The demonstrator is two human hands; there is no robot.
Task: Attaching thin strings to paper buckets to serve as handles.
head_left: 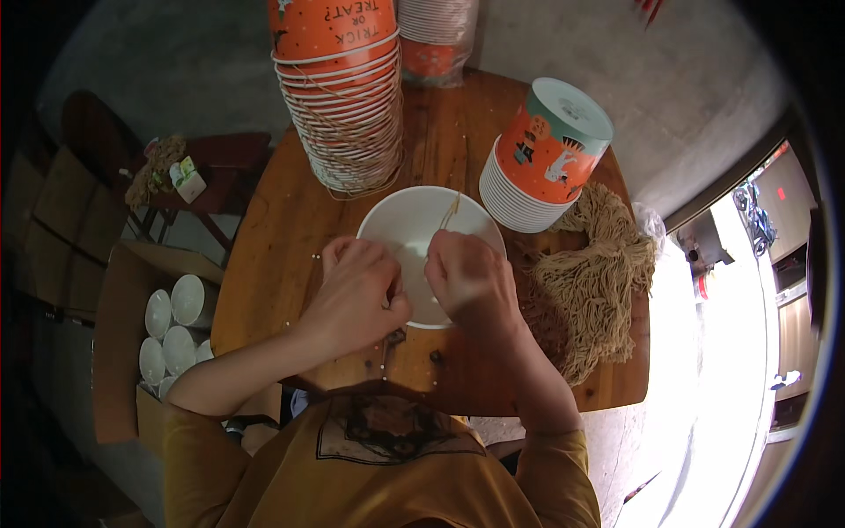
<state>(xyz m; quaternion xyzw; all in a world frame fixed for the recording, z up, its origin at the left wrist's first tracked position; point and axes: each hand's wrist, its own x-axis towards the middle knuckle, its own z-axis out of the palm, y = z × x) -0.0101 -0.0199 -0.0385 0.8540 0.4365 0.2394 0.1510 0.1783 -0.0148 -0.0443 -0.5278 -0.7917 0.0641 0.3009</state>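
A white paper bucket [400,218] stands on the wooden table [251,282] right in front of me, its open mouth facing up. My left hand [363,286] is at the bucket's left rim with the fingers curled closed; what they grip is hidden. Over the right side of the mouth, my right hand [473,277] is closed in a pinch. From its fingers a tan paper cord [452,211] sticks up in a thin loop. A thick bundle of the same tan cords [594,290] lies to the right of that hand.
Tall nested orange buckets [339,106], draped with cord, stand at the far left of the table. A shorter upside-down stack [550,163] is at the far right, a wrapped stack [433,44] behind. A cardboard box [119,343] on the left holds several white cups [180,349].
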